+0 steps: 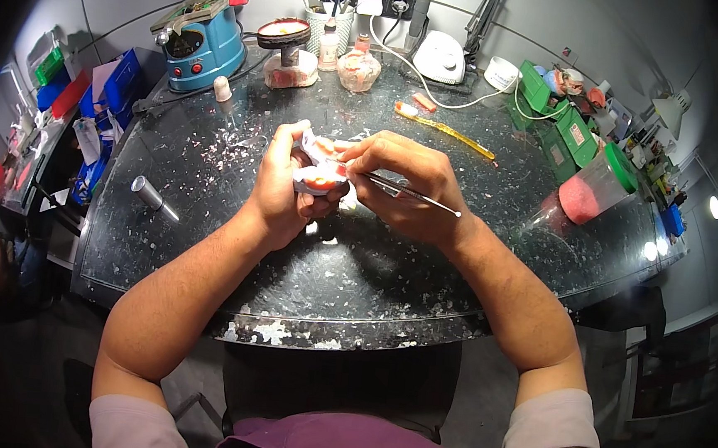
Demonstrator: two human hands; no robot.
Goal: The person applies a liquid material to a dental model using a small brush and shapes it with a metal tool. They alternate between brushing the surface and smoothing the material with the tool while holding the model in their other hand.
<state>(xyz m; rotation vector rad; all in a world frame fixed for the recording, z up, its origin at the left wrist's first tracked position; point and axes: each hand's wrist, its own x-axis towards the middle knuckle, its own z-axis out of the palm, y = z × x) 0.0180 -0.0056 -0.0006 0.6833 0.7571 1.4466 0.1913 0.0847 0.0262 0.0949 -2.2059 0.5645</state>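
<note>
Hands closed, we hold the model (320,181) mid-frame with our left hand (277,178) and pinch the tool (415,197) with our right hand (409,167). Pushing too hard could make the tool slip and nick the model. It lies long and slanted: round end lower, toward frame right; other end left, toward the model.

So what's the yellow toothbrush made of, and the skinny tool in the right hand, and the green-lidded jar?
Yellow toothbrush: probably plastic; it looks glossy and slightly translucent. Skinny tool: likely polished metal, with silvery glints. Jar: smooth and clear, since the pink stuff inside shows through; plastic or glass, I can't tell.
</note>
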